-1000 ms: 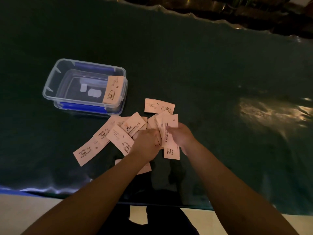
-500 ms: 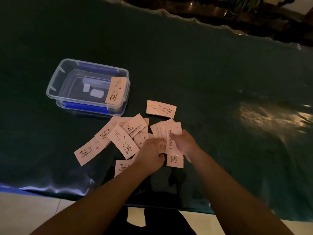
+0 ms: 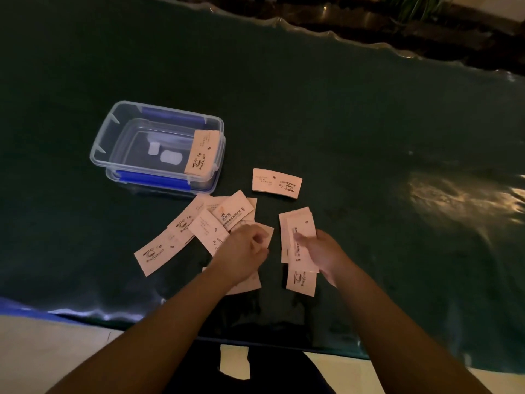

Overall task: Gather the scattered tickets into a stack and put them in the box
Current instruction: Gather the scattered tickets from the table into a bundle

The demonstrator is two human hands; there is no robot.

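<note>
Several pale pink tickets [image 3: 210, 223] lie scattered on the dark green tablecloth [image 3: 369, 137]. My right hand [image 3: 324, 253] holds a fanned stack of tickets [image 3: 299, 245]. My left hand [image 3: 244, 251] rests with curled fingers on the loose pile, pinching a ticket at its fingertips. One ticket [image 3: 277, 183] lies alone further back. The clear plastic box [image 3: 122, 129] with blue clips stands at the left, with one ticket [image 3: 201, 152] leaning on its right rim.
The near table edge [image 3: 113, 319] runs just below my forearms, with pale floor beyond it. A scrap of paper [image 3: 234, 362] lies on the floor. The tablecloth's far edge [image 3: 312, 29] is wavy. A glare patch [image 3: 454, 194] shines at the right.
My hands have drawn apart: the right hand has carried its stack to the right, away from the pile, while the left hand stays on the loose tickets.
</note>
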